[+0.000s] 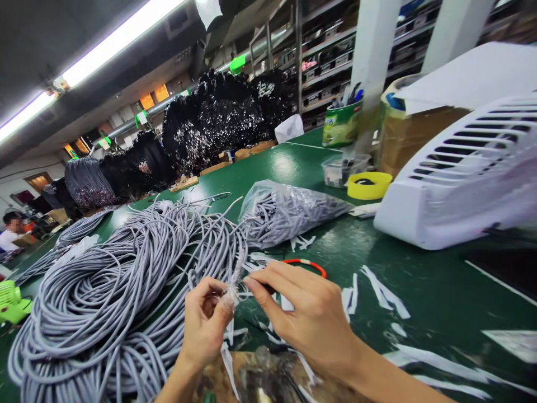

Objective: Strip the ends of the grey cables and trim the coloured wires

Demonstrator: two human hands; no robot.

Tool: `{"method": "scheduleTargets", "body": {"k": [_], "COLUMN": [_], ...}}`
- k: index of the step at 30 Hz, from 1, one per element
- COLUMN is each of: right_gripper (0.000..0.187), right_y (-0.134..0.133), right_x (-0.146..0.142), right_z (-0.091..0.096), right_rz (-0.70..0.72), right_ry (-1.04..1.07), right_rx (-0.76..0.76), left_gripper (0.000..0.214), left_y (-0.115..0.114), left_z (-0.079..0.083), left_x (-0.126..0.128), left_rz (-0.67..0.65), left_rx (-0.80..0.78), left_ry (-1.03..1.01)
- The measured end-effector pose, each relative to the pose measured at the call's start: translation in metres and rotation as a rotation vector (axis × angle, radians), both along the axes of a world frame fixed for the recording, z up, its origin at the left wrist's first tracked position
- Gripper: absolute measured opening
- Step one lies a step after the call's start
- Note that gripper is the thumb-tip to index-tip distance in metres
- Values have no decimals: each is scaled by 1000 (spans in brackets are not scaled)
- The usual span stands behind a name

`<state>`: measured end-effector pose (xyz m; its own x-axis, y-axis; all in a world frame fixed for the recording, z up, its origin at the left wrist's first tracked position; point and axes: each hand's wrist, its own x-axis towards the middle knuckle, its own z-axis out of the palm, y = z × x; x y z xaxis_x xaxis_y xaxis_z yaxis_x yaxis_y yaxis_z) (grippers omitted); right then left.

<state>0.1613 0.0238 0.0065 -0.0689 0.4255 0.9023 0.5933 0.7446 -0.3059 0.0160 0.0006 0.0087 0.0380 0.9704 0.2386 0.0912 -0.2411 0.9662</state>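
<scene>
My left hand pinches the stripped end of a grey cable, where pale, thread-like strands fray out. Just to the right, my right hand has its thumb and forefinger closed together beside those strands. Whatever lies between these fingertips is too fine to make out. A large coil of grey cable spreads over the bench to the left of my hands. Behind them rests a clear plastic bag full of short grey pieces.
White strips litter the green bench. A white slatted appliance stands at right, near a yellow tape roll and a green can of pens. A small green fan sits far left; a person is in the background.
</scene>
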Motion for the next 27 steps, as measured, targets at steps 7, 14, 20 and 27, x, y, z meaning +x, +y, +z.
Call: {"method": "scheduleTargets", "body": {"k": [7, 14, 20, 27], "right_gripper": [26, 20, 13, 12], "right_y": [-1, 0, -1, -1], "right_x": [-1, -4, -4, -1], "right_z": [1, -3, -7, -8], "right_rz": [57, 253, 256, 284], "right_ry": [2, 105, 90, 46], "right_rx": [19, 3, 199, 152], "left_gripper": [38, 31, 20, 20], "left_y": [-2, -3, -5, -6], "left_z": [3, 0, 0, -2], "left_x": [-1, -3, 0, 1], "left_rz": [5, 48, 140, 173], "left_rx": [-46, 45, 131, 158], "left_ry": [8, 218, 358, 370]}}
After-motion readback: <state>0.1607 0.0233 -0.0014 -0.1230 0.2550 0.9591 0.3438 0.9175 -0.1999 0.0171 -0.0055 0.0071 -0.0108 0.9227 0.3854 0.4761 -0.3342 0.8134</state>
